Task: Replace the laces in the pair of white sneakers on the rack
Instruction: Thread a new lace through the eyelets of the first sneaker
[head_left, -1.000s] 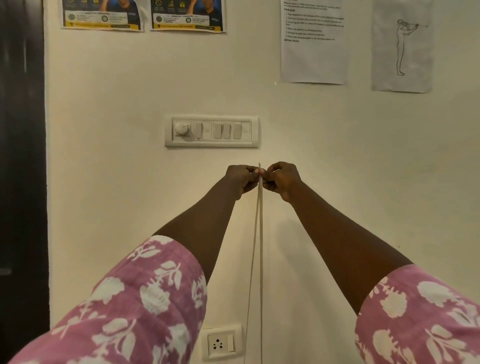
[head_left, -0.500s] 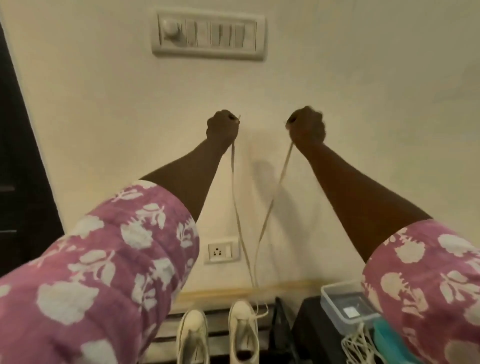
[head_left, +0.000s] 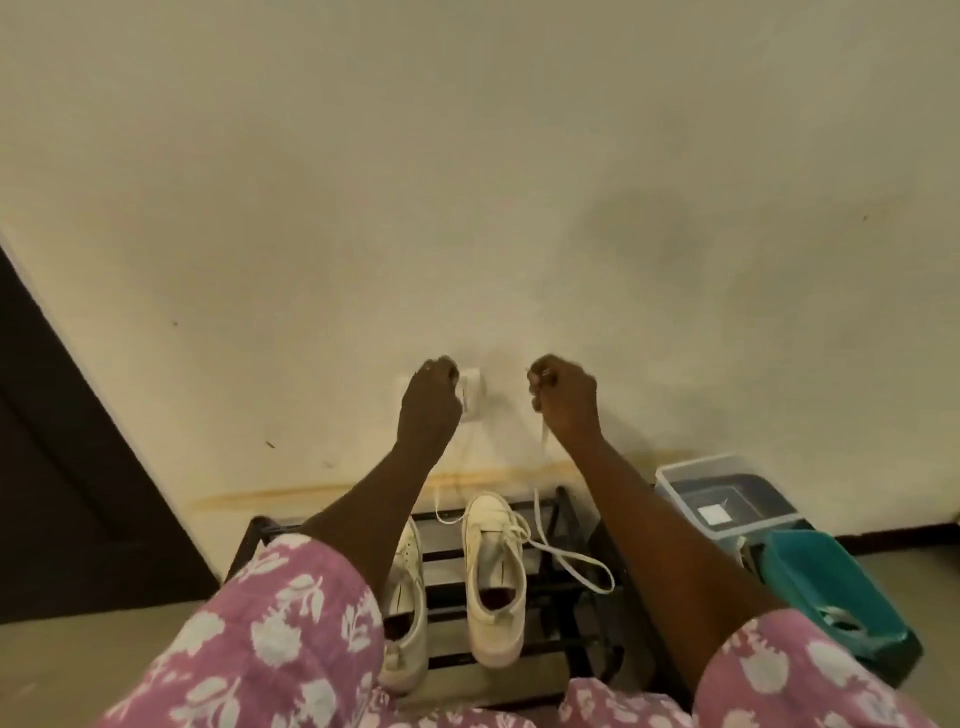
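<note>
Bin (head_left: 810, 577), prob. box (head_left: 727, 491), rt of sneakers (head_left: 493, 577).

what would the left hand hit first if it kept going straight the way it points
Probably the white wall socket, just beyond the left hand; nothing shows between them, though depth is unclear.
</note>
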